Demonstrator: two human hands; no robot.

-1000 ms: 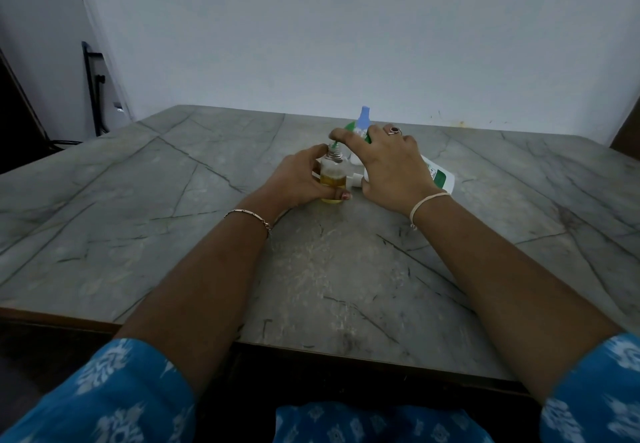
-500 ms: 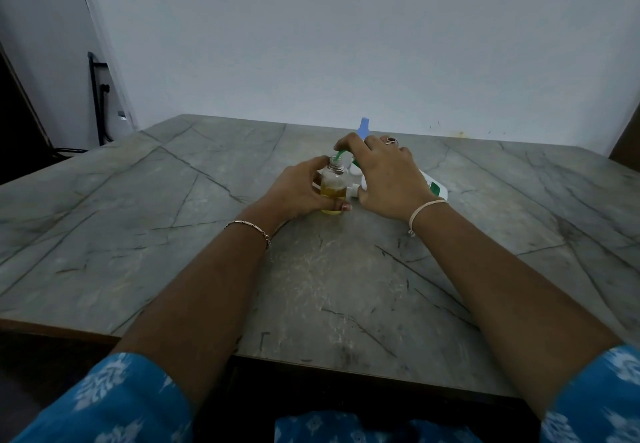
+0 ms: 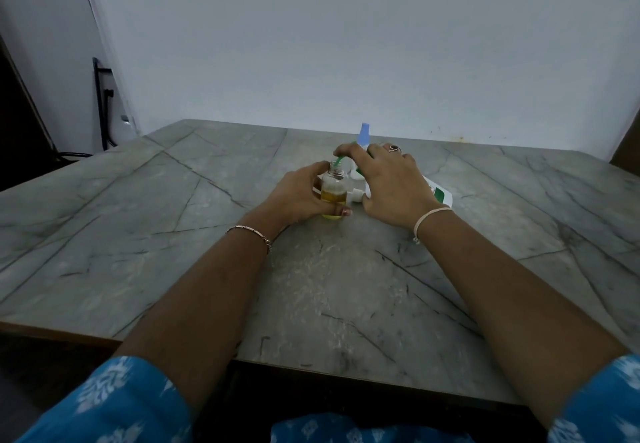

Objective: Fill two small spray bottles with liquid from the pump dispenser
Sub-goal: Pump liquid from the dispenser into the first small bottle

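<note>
A small clear bottle stands upright on the grey marble table, partly filled with yellow liquid and with its neck uncapped. My left hand grips its body from the left. My right hand rests on the white pump dispenser, whose green nozzle points down into the bottle's neck. The dispenser is mostly hidden under that hand. Behind my right hand stands a second small bottle with a light blue cap.
A small white cap-like piece lies on the table between my hands. A pale wall runs along the table's far edge. A dark metal frame stands on the floor at the far left. The table's near edge is close to my body.
The view has tilted, so the hands and bottles appear lower in the frame. Both hands keep the same hold, with the green nozzle over the bottle's neck.
</note>
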